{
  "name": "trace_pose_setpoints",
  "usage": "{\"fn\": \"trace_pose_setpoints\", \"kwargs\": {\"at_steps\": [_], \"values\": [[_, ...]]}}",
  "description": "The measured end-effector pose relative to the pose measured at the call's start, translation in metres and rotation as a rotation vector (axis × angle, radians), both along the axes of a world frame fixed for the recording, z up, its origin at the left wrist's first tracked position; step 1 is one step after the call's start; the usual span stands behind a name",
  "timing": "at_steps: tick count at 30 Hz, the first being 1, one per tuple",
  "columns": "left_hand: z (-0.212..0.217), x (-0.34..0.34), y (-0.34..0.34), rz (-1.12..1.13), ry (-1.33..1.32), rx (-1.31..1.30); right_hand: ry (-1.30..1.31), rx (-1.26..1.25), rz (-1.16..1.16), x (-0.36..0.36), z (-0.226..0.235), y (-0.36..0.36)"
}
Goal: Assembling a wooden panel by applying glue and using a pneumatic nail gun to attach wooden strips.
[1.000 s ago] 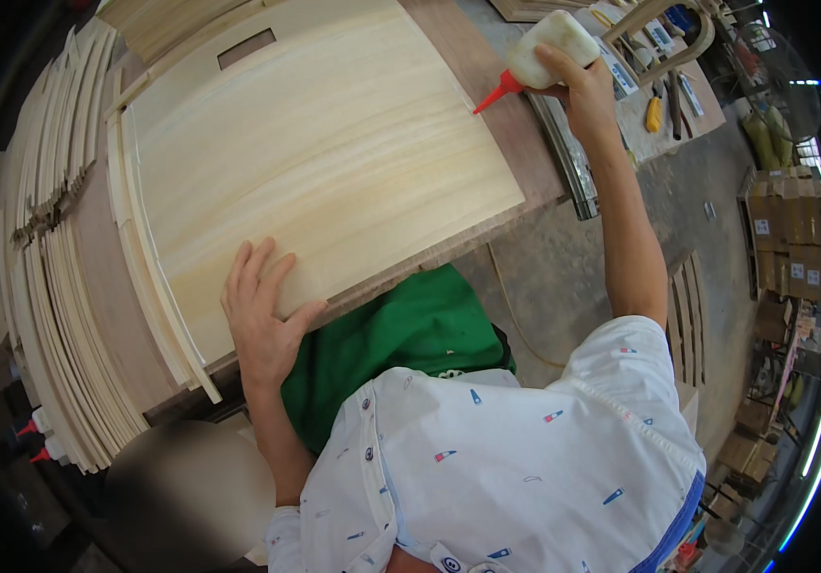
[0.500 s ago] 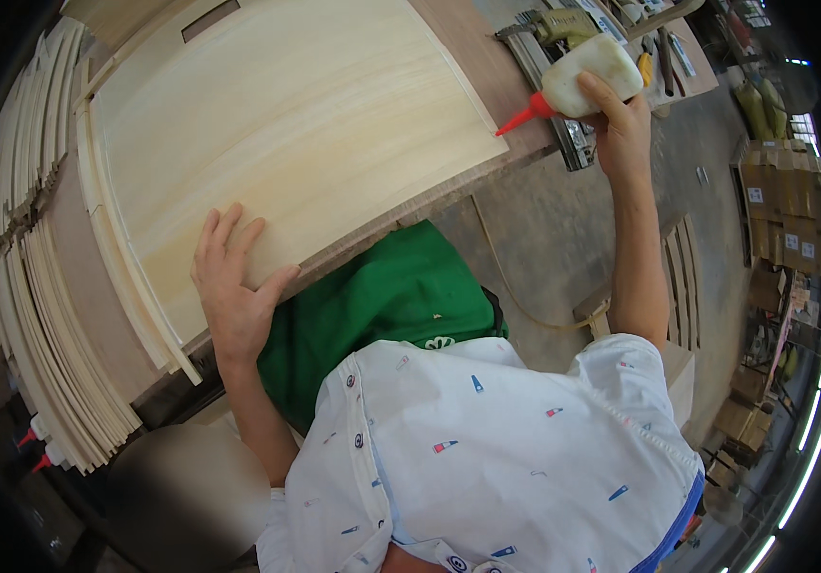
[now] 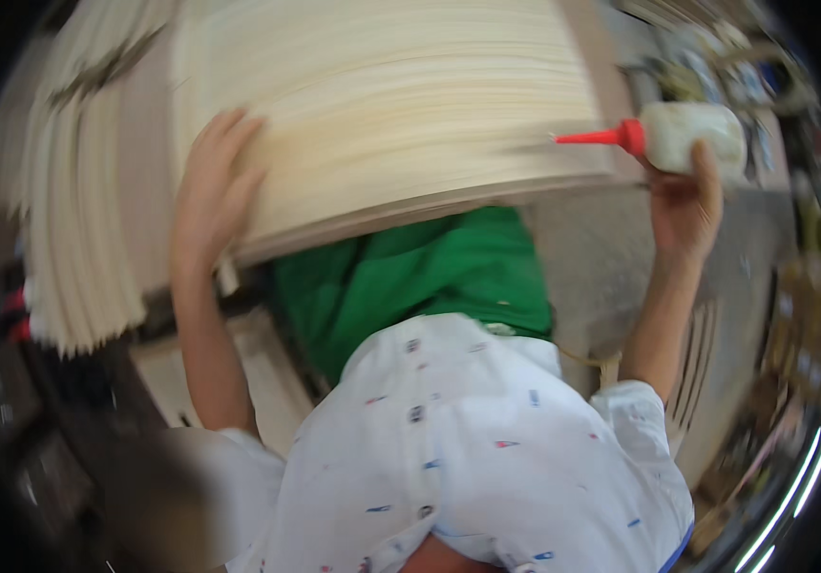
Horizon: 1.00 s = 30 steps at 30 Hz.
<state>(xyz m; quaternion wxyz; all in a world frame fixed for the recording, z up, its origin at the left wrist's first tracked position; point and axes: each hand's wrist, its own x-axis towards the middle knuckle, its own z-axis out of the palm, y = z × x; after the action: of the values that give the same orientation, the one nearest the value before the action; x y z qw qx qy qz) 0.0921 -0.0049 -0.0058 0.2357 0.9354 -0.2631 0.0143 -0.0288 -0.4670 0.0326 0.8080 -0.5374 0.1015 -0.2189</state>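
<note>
A large pale wooden panel (image 3: 391, 95) lies in front of me, blurred by motion. My left hand (image 3: 212, 191) rests flat on its near left corner, fingers spread. My right hand (image 3: 683, 196) grips a white glue bottle (image 3: 692, 134) with a red nozzle (image 3: 594, 138). The nozzle points left over the panel's right edge. My white patterned shirt (image 3: 468, 449) fills the lower middle of the view.
A stack of thin pale wood sheets (image 3: 76, 210) stands on edge at the left. Something green (image 3: 410, 277) sits under the panel, in front of my chest. Blurred clutter lies on a bench (image 3: 716, 57) at the upper right. Grey floor (image 3: 592, 267) shows at the right.
The view has swung and blurred. My right hand with the glue bottle has come down nearer the panel's right edge, nozzle now pointing left. My left hand stays on the panel's corner.
</note>
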Motion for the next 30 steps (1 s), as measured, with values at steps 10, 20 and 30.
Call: {"fn": "trace_pose_setpoints", "kwargs": {"at_steps": [10, 20, 30], "values": [[-0.001, 0.036, 0.028, 0.003, 0.023, 0.081, 0.023, 0.055, 0.601, 0.063, -0.022, 0.237], [-0.005, 0.035, 0.029, 0.003, -0.107, 0.108, -0.005, -0.044, 0.63, 0.071, -0.04, 0.285], [-0.015, 0.035, 0.034, 0.018, 0.004, 0.011, 0.076, -0.047, 0.505, 0.055, -0.034, 0.231]]}}
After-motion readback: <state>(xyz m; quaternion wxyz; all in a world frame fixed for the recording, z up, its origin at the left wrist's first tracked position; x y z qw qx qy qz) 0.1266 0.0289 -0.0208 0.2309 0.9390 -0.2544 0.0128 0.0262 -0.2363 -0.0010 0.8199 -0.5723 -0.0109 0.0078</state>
